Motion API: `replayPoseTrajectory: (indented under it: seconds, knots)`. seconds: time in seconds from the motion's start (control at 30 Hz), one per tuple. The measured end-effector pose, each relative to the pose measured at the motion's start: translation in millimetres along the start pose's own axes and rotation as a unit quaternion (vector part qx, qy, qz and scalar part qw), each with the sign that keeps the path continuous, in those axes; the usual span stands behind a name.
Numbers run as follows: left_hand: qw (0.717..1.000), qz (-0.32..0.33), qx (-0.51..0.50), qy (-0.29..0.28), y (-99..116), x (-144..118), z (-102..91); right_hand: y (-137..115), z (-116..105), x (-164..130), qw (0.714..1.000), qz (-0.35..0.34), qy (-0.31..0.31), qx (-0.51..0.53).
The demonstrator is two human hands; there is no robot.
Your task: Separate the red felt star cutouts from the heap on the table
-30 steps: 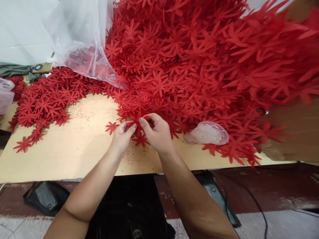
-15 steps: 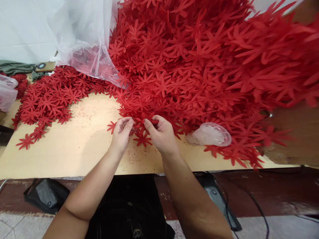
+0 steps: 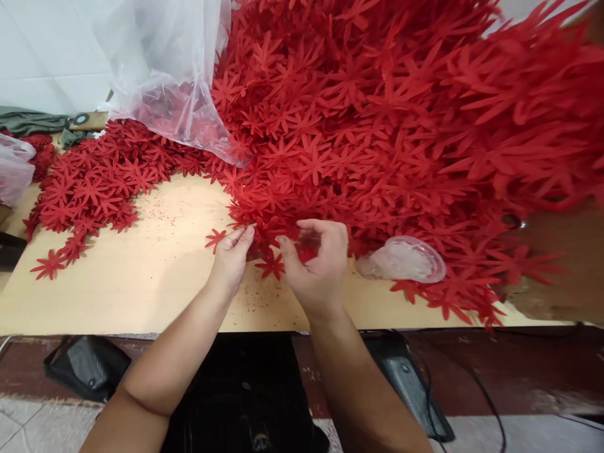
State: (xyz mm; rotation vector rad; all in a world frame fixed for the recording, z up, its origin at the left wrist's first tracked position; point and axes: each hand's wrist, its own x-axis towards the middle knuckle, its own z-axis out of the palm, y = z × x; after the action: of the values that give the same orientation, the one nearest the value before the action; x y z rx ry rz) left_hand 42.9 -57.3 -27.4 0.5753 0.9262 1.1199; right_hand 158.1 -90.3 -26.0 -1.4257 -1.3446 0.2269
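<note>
My left hand (image 3: pixel 232 258) is closed in a pinch, thumb against forefinger, at the edge of a red petalled flower piece (image 3: pixel 265 229). The part between its fingertips is mostly hidden. To the right, my right hand (image 3: pixel 321 264) is open, thumb and fingers apart, with nothing visibly gripped. Another red flower piece (image 3: pixel 271 264) lies flat on the table between the two hands, and a small one (image 3: pixel 216 239) lies just left of my left hand. Behind both hands rises a large heap of red flower pieces (image 3: pixel 349 145).
A clear plastic tub (image 3: pixel 406 259) lies tipped on the table (image 3: pixel 179 277) beside my right hand. A translucent bag (image 3: pixel 165 69) stands behind a smaller red pile (image 3: pixel 94 182) at left. A wooden board (image 3: pixel 561 264) is at right. Black pouches (image 3: pixel 87 368) sit below the table edge.
My right hand has opened and drawn back to the right from the flower piece that both hands were pinching. My left hand stays in nearly the same place.
</note>
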Motion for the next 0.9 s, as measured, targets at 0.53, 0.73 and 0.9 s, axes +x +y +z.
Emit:
replayPoseTrajectory:
  seconds: [0.53, 0.73, 0.9]
  knots:
    - [0.994, 0.042, 0.054, -0.082, -3, -8, -3.1, 12, 6, 6, 0.959, 0.151, -0.171, 0.167]
    - [0.994, 0.030, 0.062, -0.083, -5, -6, -2.8, 7, 4, 10, 0.951, 0.197, -0.151, 0.183]
    - [0.996, 0.039, 0.033, -0.076, -3, -7, -3.0, 4, 3, 11, 0.940, 0.203, -0.152, 0.227]
